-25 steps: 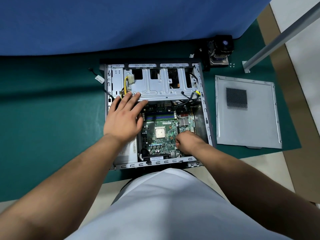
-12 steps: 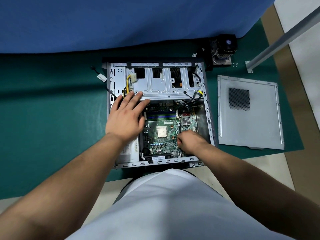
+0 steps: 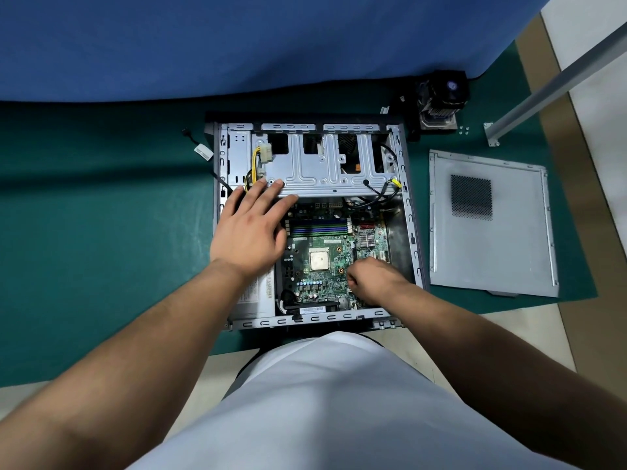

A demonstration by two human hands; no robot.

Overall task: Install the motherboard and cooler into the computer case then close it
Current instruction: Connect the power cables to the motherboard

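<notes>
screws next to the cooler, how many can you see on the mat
4, roughly: tiny screws in a cluster on the green mat, just right of the cooler and left of the metal bracket. Too small to be sure.

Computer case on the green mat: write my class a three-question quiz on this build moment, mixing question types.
1. True or false: the cooler sits on the motherboard.
2. The side panel lies: A) on the computer case; B) on the mat, right of it; C) against the blue cloth.
3. Which hand lies flat, fingers straight?

Key: 1 false, it stands outside the case; 2 B; 3 the left hand; the right hand is curled over the board.
</notes>
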